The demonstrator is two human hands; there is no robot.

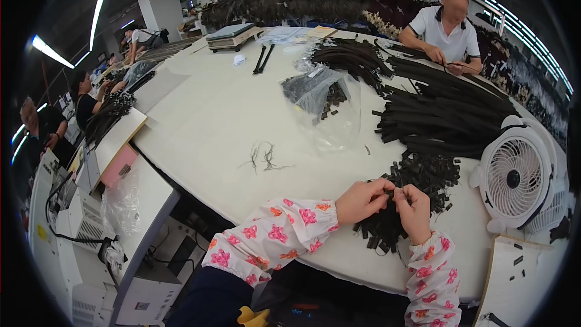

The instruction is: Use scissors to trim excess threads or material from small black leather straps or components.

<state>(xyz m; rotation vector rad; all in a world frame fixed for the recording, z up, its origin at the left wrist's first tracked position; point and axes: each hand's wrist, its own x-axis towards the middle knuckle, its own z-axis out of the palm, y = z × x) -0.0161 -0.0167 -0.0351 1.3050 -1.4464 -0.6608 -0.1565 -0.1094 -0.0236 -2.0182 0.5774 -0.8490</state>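
"Looking down, where do we see our hands?"

"Our left hand (pixel 362 201) and our right hand (pixel 414 211) meet over one heap of small dark pieces (pixel 426 175) on the white desk (pixel 212 145). On both hands, the fingers are pinched narrow and almost touch. We can't tell what is between them."

"Which way do the pieces point?"

"Every way! They're short and flat, and their long sides are all mixed up. Behind them, long dark strips (pixel 442 115) run mostly left to right."

"How many can we count?"

"Too many in the heap! We count one clear bag (pixel 343 124) with more dark pieces in it, two black straps (pixel 260 60), four dark bits (pixel 518 260) on a pale board (pixel 502 278), and one person (pixel 448 27) in a white shirt across from us."
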